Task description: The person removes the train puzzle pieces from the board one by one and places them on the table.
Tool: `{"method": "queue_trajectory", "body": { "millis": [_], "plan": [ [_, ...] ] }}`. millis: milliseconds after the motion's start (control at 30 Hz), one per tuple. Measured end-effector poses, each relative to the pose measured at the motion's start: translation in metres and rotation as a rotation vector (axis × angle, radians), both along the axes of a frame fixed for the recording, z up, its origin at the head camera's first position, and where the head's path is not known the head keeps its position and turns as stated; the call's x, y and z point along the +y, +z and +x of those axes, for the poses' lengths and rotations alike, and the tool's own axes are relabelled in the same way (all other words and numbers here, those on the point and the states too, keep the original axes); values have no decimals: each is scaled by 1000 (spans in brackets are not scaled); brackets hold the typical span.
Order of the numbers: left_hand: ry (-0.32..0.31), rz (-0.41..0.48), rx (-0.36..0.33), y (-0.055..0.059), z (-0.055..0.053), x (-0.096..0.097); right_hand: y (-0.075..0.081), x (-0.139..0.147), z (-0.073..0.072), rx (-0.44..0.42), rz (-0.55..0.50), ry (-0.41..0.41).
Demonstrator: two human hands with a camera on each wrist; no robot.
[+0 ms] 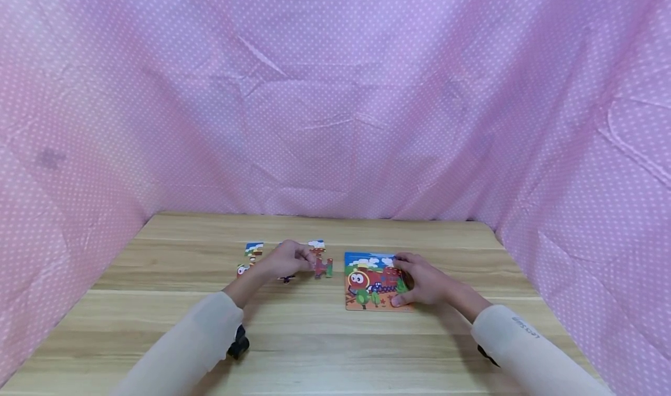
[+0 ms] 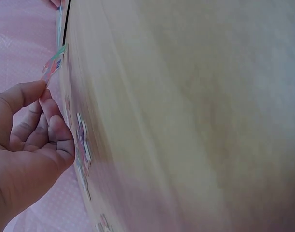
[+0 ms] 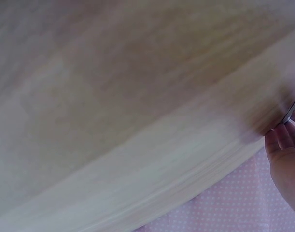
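A square puzzle board (image 1: pixel 362 300) with a cartoon train picture lies on the table, right of the middle. Along its right side my right hand (image 1: pixel 427 280) grips it, thumb on the lower right part and fingers at the upper right edge. Those fingers (image 3: pixel 273 140) show at the board's edge in the right wrist view. To the left, my left hand (image 1: pixel 285 260) pinches a colourful puzzle piece (image 2: pixel 53 65) between thumb and forefinger, the other fingers curled in. Loose pieces, such as a blue-and-white one (image 1: pixel 254 248), lie around the left hand, which partly hides some.
The wooden table (image 1: pixel 314 349) reaches back to a pink dotted cloth (image 1: pixel 335 122) that hangs behind and on both sides. A black wrist device (image 1: pixel 239 345) shows under the left sleeve.
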State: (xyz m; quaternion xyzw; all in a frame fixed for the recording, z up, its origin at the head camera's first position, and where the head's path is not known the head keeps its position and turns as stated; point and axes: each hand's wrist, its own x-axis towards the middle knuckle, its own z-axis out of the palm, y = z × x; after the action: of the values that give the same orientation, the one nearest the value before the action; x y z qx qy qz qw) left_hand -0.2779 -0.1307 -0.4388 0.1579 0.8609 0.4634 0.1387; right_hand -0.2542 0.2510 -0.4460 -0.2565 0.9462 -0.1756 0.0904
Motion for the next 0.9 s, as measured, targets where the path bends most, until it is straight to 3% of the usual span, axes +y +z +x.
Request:
{"method": "queue_trajectory", "body": {
  "millis": [433, 700, 900],
  "plan": [
    [63, -82, 30, 3, -3, 1, 2, -2, 3, -18, -2, -12],
    [58, -129, 31, 4, -6, 4, 1, -3, 2, -17, -3, -18],
    [20, -167, 44, 6, -8, 2, 1, -2, 2, -12, 0, -11]
  ]
}}
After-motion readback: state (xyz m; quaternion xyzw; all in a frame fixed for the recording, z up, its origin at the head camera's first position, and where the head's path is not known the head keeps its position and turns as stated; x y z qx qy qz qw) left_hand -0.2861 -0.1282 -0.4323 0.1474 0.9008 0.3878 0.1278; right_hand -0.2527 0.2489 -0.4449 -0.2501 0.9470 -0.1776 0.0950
